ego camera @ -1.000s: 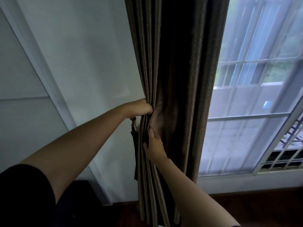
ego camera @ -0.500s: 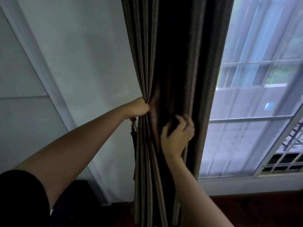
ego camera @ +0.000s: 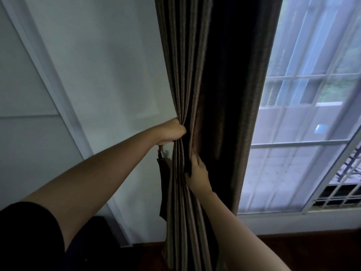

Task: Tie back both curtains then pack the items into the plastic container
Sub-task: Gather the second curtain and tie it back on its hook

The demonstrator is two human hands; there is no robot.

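The left hand is closed tight round the gathered left edge of the dark curtain, fingers curled behind the pleats and bunching them into a narrow waist. Just below and to the right, the right hand holds a neighbouring fold, thumb on the near side and fingers tucked up into the cloth, where their tips are hidden. The curtain hangs full length between the two arms, its pleats spreading again above and below the pinched part, and it reaches down to the dark floor. Directly under the left hand a dark tie-back strap hangs loose beside the curtain's left edge from a small fitting on the pale wall; it is not around the curtain. To the right of the curtain is a bright window with white bars. A black sleeve covers the left upper arm at the lower left.
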